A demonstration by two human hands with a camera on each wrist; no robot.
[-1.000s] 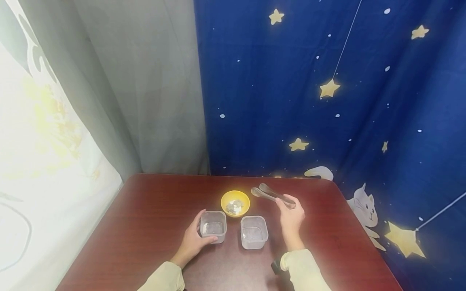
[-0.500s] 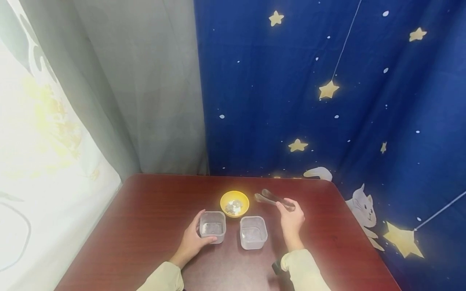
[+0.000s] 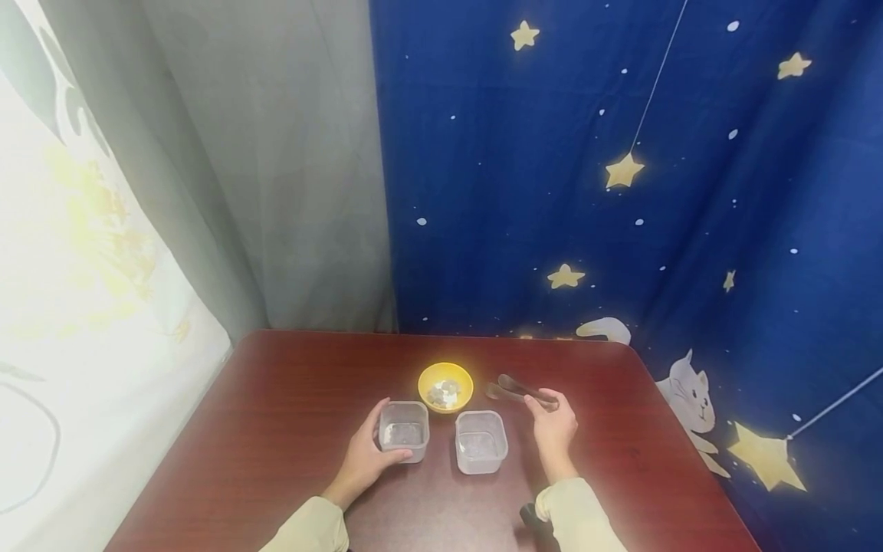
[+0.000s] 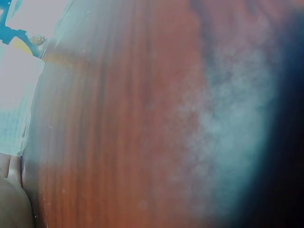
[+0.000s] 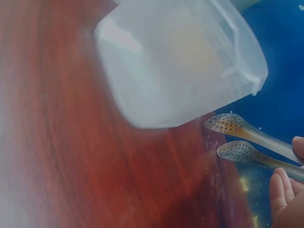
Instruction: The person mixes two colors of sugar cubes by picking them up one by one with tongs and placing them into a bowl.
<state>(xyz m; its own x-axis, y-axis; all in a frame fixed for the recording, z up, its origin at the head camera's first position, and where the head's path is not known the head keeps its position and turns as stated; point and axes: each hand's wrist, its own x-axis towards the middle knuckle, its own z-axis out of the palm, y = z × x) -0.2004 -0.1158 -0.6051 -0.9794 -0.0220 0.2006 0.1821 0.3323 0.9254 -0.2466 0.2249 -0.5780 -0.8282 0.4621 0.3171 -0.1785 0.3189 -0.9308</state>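
My left hand (image 3: pixel 369 454) grips a clear square plastic tub (image 3: pixel 404 434), thumb along its near side and fingers round its left wall. In the right wrist view, metal tongs (image 5: pixel 256 160) with perforated spoon-shaped ends stand slightly apart, nothing between them. My right hand (image 3: pixel 555 429) pinches these tongs by their handles, to the right of a second clear tub (image 3: pixel 481 442). A yellow bowl (image 3: pixel 445 369) behind the tubs holds several whitish, translucent pieces (image 3: pixel 444 394). The left wrist view shows only part of the left hand (image 4: pixel 12 199) at its edge.
Everything stands on a dark red wooden table (image 3: pixel 303 399). A blue star-patterned curtain (image 3: pixel 497 192) hangs behind it, with a grey curtain (image 3: pixel 297 192) to its left. A bright white curtain (image 3: pixel 103 345) borders the left side.
The tongs have come down and slightly right, a little nearer the table, still in my right hand. My left hand and its tub stay in place; both tubs and the bowl have not moved.
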